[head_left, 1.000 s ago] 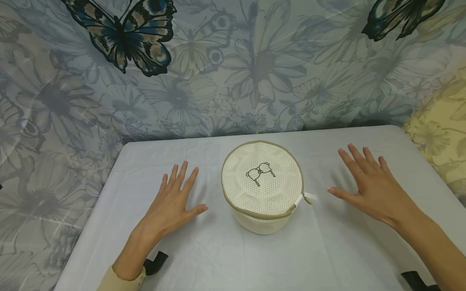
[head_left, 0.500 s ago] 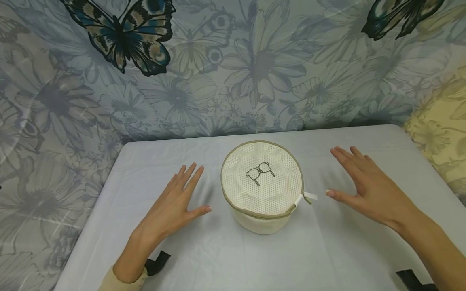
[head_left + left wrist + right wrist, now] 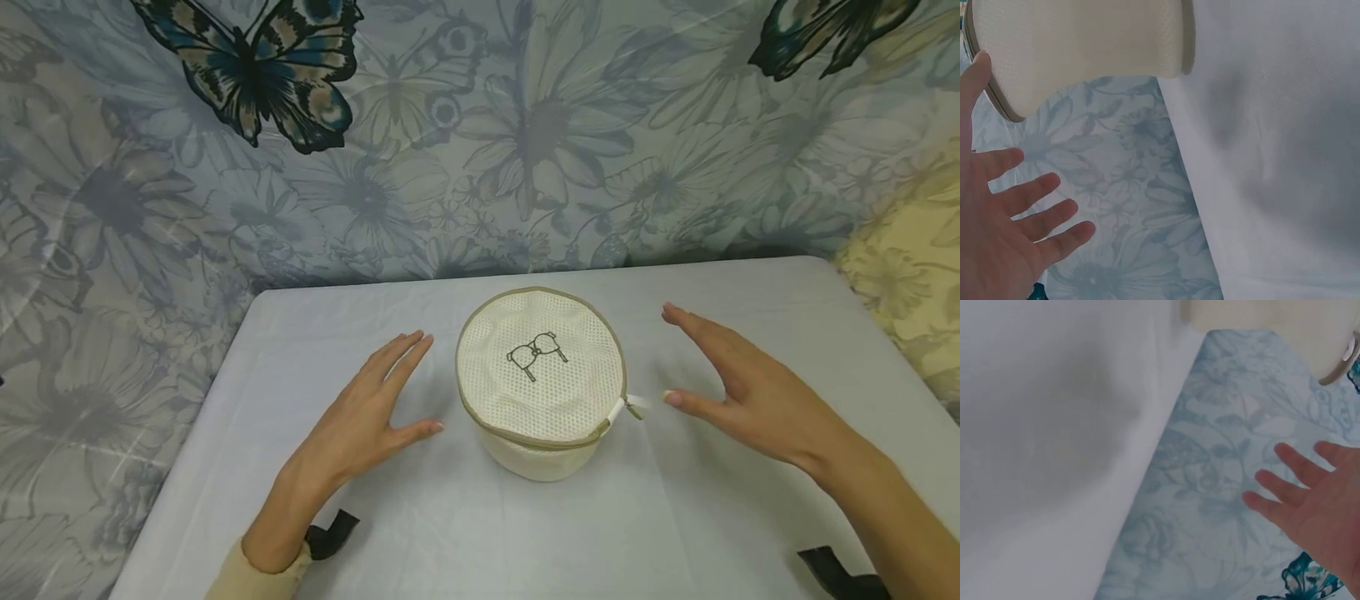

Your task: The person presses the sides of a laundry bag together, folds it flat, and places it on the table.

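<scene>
A round cream mesh laundry bag (image 3: 540, 375) stands upright on the white-covered table. Its flat top carries a stitched outline of glasses and is edged by an olive zipper. The zipper pull (image 3: 634, 408) and a white tag sit at its right front. To the left of the bag my left hand (image 3: 360, 425) hovers with fingers extended and thumb spread, apart from it. On the other side my right hand (image 3: 765, 400) is held likewise, palm turned toward the bag, holding nothing. In both wrist views the bag's side (image 3: 1085, 44) shows near the upper edge.
The table (image 3: 465, 542) has a white cloth, with its back edge close to a wall covering (image 3: 525, 167) of flowers and butterflies. A yellowish patterned section (image 3: 907, 275) lies to the right. Black straps (image 3: 333, 533) show near both wrists.
Both hands have moved inward a little toward the bag, their palms turning to face it and the fingers drawing closer together. The bag has stayed in place.
</scene>
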`<action>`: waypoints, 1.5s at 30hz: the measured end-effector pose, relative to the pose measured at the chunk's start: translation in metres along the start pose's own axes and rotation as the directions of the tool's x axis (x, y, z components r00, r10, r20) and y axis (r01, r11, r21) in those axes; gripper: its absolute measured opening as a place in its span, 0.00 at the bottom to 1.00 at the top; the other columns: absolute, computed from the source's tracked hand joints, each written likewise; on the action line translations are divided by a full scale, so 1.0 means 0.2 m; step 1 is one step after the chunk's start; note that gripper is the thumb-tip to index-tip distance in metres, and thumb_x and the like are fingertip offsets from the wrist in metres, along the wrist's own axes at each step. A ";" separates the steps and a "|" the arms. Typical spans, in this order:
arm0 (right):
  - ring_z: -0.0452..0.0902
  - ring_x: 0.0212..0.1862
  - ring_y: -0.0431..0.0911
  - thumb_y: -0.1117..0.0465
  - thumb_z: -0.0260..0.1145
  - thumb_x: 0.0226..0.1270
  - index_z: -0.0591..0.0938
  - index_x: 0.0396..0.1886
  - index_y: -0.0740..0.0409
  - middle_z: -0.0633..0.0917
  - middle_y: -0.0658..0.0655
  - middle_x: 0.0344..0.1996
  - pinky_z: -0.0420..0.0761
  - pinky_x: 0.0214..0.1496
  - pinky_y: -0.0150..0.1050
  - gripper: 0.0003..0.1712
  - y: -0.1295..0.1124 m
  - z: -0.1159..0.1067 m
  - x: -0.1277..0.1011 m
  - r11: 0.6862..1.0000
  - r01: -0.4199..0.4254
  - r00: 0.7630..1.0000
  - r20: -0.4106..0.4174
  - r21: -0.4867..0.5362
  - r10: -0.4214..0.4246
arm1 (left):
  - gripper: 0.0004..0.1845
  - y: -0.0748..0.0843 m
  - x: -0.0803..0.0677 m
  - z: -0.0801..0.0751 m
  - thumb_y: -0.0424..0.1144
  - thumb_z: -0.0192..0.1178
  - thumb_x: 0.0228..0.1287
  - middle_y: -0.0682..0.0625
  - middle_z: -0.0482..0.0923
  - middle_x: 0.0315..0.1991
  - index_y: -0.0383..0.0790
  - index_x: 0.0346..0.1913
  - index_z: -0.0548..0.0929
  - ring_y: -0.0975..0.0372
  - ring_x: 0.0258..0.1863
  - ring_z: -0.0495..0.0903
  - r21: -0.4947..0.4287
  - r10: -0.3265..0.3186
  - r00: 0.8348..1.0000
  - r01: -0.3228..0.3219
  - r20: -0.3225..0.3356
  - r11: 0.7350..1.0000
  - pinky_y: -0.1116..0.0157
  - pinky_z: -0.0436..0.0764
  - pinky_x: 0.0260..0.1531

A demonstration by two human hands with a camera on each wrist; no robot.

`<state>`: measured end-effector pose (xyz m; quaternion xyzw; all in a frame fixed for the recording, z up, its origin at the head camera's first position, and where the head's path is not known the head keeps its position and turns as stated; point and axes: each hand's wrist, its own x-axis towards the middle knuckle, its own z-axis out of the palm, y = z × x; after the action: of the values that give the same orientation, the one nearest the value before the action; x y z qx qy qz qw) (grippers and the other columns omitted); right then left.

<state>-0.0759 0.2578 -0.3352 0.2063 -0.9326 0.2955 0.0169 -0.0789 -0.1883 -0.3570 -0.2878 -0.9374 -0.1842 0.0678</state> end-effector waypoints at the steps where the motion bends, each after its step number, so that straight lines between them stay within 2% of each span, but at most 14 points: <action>1: 0.58 0.74 0.55 0.52 0.75 0.60 0.53 0.80 0.35 0.64 0.50 0.75 0.64 0.63 0.65 0.55 -0.01 0.00 0.00 1.000 0.011 1.000 -0.004 -0.004 -0.011 | 0.55 0.01 0.00 0.00 0.62 0.69 0.56 0.52 0.50 0.79 0.55 0.81 0.48 0.55 0.76 0.54 -0.011 0.006 1.000 -0.006 -0.004 1.000 0.49 0.67 0.67; 10: 0.65 0.69 0.54 0.53 0.76 0.60 0.50 0.80 0.35 0.69 0.47 0.71 0.69 0.57 0.58 0.57 -0.07 0.02 0.03 0.998 0.064 0.998 -0.009 0.001 -0.064 | 0.53 0.05 0.04 -0.02 0.62 0.67 0.59 0.52 0.54 0.77 0.53 0.80 0.50 0.57 0.73 0.61 -0.120 0.077 0.996 -0.082 -0.044 0.989 0.53 0.70 0.65; 16: 0.77 0.55 0.42 0.53 0.76 0.60 0.53 0.80 0.36 0.74 0.45 0.66 0.78 0.49 0.44 0.55 -0.10 0.05 0.05 0.996 0.090 0.996 0.001 -0.010 -0.090 | 0.52 0.06 0.05 0.00 0.54 0.73 0.56 0.51 0.67 0.70 0.50 0.79 0.55 0.60 0.60 0.74 -0.178 0.084 0.994 -0.095 -0.065 0.979 0.58 0.78 0.55; 19: 0.78 0.51 0.40 0.54 0.76 0.61 0.53 0.80 0.38 0.76 0.46 0.64 0.80 0.47 0.43 0.55 -0.10 0.06 0.06 0.994 0.106 0.994 0.018 0.010 -0.106 | 0.51 0.07 0.06 0.01 0.51 0.73 0.57 0.51 0.69 0.68 0.48 0.79 0.55 0.61 0.57 0.76 -0.238 0.094 0.994 -0.106 -0.059 0.966 0.62 0.79 0.52; 24: 0.79 0.53 0.43 0.57 0.75 0.61 0.53 0.80 0.40 0.78 0.49 0.62 0.80 0.51 0.38 0.55 -0.11 0.07 0.08 0.986 0.134 0.989 0.048 0.098 -0.140 | 0.50 0.10 0.09 0.02 0.56 0.68 0.62 0.54 0.66 0.70 0.50 0.80 0.51 0.62 0.58 0.76 -0.318 0.105 0.992 -0.120 -0.063 0.940 0.64 0.79 0.54; 28: 0.80 0.55 0.47 0.57 0.75 0.61 0.54 0.80 0.40 0.78 0.51 0.62 0.80 0.54 0.38 0.54 -0.13 0.08 0.09 0.978 0.141 0.987 0.058 0.154 -0.151 | 0.50 0.11 0.11 0.02 0.52 0.70 0.61 0.54 0.64 0.71 0.50 0.80 0.51 0.62 0.57 0.75 -0.340 0.115 0.991 -0.134 -0.075 0.931 0.64 0.78 0.54; 32: 0.81 0.53 0.46 0.58 0.75 0.62 0.57 0.79 0.42 0.79 0.52 0.61 0.81 0.52 0.37 0.51 -0.15 0.09 0.10 0.973 0.133 0.988 0.051 0.188 -0.144 | 0.47 0.13 0.13 0.03 0.50 0.69 0.63 0.53 0.67 0.69 0.48 0.79 0.55 0.63 0.56 0.75 -0.364 0.124 0.989 -0.147 -0.083 0.920 0.65 0.79 0.53; 35: 0.81 0.54 0.45 0.59 0.74 0.63 0.59 0.78 0.42 0.77 0.52 0.63 0.83 0.49 0.35 0.48 -0.17 0.09 0.11 0.959 0.107 0.991 0.049 0.262 -0.124 | 0.43 0.14 0.14 0.04 0.51 0.67 0.65 0.53 0.70 0.65 0.47 0.78 0.58 0.64 0.55 0.75 -0.391 0.117 0.988 -0.146 -0.096 0.909 0.67 0.79 0.52; 39: 0.81 0.55 0.44 0.62 0.72 0.64 0.62 0.77 0.43 0.73 0.51 0.67 0.84 0.48 0.36 0.44 -0.18 0.11 0.11 0.929 0.087 0.992 0.053 0.359 -0.114 | 0.41 0.15 0.15 0.04 0.46 0.69 0.64 0.53 0.74 0.61 0.45 0.76 0.62 0.64 0.53 0.78 -0.458 0.085 0.990 -0.128 -0.112 0.880 0.67 0.80 0.51; 43: 0.81 0.54 0.41 0.66 0.71 0.65 0.64 0.76 0.47 0.73 0.53 0.67 0.84 0.49 0.37 0.43 -0.20 0.12 0.12 0.896 0.079 0.992 0.055 0.436 -0.114 | 0.40 0.17 0.16 0.04 0.40 0.71 0.62 0.52 0.75 0.61 0.45 0.75 0.65 0.62 0.51 0.80 -0.527 0.022 0.992 -0.084 -0.123 0.846 0.67 0.81 0.49; 45: 0.83 0.50 0.42 0.66 0.71 0.64 0.64 0.76 0.49 0.75 0.55 0.65 0.85 0.43 0.38 0.43 -0.21 0.12 0.12 0.878 0.055 0.993 0.066 0.475 -0.098 | 0.39 0.19 0.16 0.04 0.39 0.72 0.61 0.52 0.76 0.60 0.46 0.74 0.67 0.63 0.48 0.81 -0.563 -0.018 0.993 -0.052 -0.119 0.824 0.67 0.82 0.48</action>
<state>-0.0788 0.2052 -0.3289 0.2537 -0.8234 0.5037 -0.0632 -0.0843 -0.1403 -0.3461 -0.2920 -0.8324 -0.4696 0.0368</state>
